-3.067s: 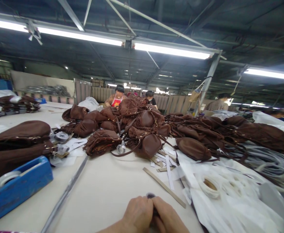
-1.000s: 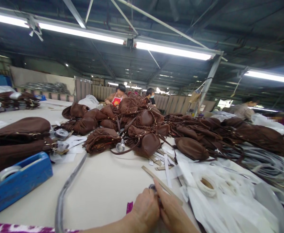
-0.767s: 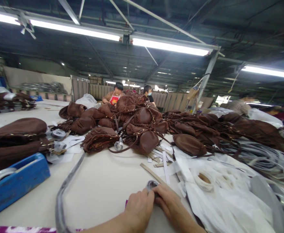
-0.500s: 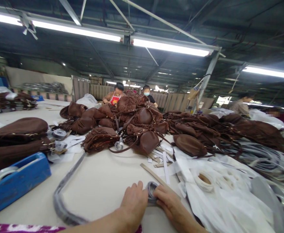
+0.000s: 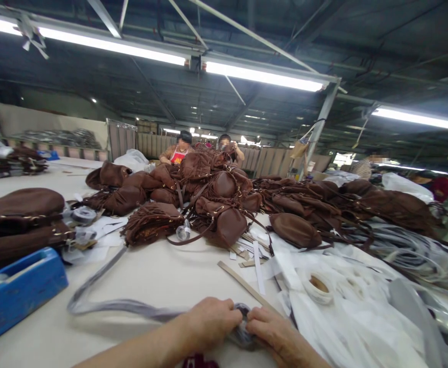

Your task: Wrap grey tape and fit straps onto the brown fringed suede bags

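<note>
At the bottom centre my left hand [image 5: 210,322] and my right hand [image 5: 275,332] meet on the pale table [image 5: 150,286]. Both have their fingers closed on a small coiled roll [image 5: 242,327] of a long grey strap [image 5: 104,305]. The strap's free length trails left from my left hand, curves round and runs up toward the heap of brown fringed bags [image 5: 216,204]. The coil is partly hidden by my fingers.
A blue tape dispenser [image 5: 17,291] stands at the left edge, with flat brown bags [image 5: 17,214] behind it. White paper strips and tape rolls [image 5: 317,281] lie to the right. A thin cardboard strip [image 5: 242,283] lies just beyond my hands. Other people sit behind the heap.
The strap's loop has swung left and flattened across the table. My hands have kept turning the coil, now closed more tightly on it. The view has shifted slightly right.
</note>
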Demonstrator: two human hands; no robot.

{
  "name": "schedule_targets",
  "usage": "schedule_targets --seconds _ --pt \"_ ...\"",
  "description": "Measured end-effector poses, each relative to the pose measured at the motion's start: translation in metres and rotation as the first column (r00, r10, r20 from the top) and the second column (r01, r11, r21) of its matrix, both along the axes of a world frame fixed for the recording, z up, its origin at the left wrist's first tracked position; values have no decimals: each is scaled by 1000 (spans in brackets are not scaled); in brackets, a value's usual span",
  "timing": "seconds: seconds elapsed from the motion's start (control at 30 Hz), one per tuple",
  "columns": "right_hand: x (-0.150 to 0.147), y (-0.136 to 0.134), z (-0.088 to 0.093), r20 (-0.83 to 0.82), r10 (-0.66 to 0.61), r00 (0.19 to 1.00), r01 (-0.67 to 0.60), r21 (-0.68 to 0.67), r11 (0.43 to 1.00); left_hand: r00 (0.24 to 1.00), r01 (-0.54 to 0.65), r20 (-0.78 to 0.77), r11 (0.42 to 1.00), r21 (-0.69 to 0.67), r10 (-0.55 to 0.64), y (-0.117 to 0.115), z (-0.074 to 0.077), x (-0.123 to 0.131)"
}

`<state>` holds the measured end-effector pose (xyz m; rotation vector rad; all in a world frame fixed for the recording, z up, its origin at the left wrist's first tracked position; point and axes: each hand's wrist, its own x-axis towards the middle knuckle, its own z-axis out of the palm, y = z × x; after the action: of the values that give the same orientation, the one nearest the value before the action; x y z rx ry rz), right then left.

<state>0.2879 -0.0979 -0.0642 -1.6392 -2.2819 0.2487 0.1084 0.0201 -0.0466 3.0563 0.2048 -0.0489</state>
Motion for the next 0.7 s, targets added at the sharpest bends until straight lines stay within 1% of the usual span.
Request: schedule_targets --seconds 0.07,0.13,0.17,0.2,0.23,0.3,0.4,0.47,0.5,0.53,0.63,0.67,0.7 --pt "-7 1 -8 40 -108 993 110 -37 993 993 -117 11 993 -17 117 -16 -7 11" --pt "-16 2 -16 24 -235 972 236 -38 971 971 -238 -21 969 -61 237 -31 -15 18" --pt "-19 2 -20 2 -278 960 278 -31 960 959 -283 -41 956 -77 281 -35 -17 19" --pt "-21 2 -23 -20 -299 954 299 -20 954 953 -303 -49 949 -85 300 -37 -19 18" --pt "-22 2 -25 -35 -294 955 293 -11 956 956 -294 -41 952 -84 292 -36 -18 15" --pt "-17 0 -27 -32 -213 977 213 -2 977 973 -231 10 971 -57 232 -27 -14 5" --pt "-4 -3 -28 29 -73 997 73 3 997 996 -67 53 997 37 65 -8 -8 -8" --pt "1 -2 -31 47 -53 997 53 5 999 999 10 50 996 87 -14 -4 -10 -8" --pt "0 -1 -34 48 -71 996 72 0 997 999 14 50 995 95 -19 -6 -14 -6" --pt "-2 1 -37 50 -105 993 105 -11 994 998 -20 55 995 93 15 -10 -18 -2" --pt "-13 6 -41 38 -233 972 234 -32 972 979 -197 63 979 61 193 -25 -29 9" --pt "-15 6 -40 13 -234 972 235 -33 972 975 -219 49 974 48 217 -27 -29 8" --pt "-16 6 -37 -16 -203 979 203 -31 979 977 -213 39 976 37 211 -27 -28 6"
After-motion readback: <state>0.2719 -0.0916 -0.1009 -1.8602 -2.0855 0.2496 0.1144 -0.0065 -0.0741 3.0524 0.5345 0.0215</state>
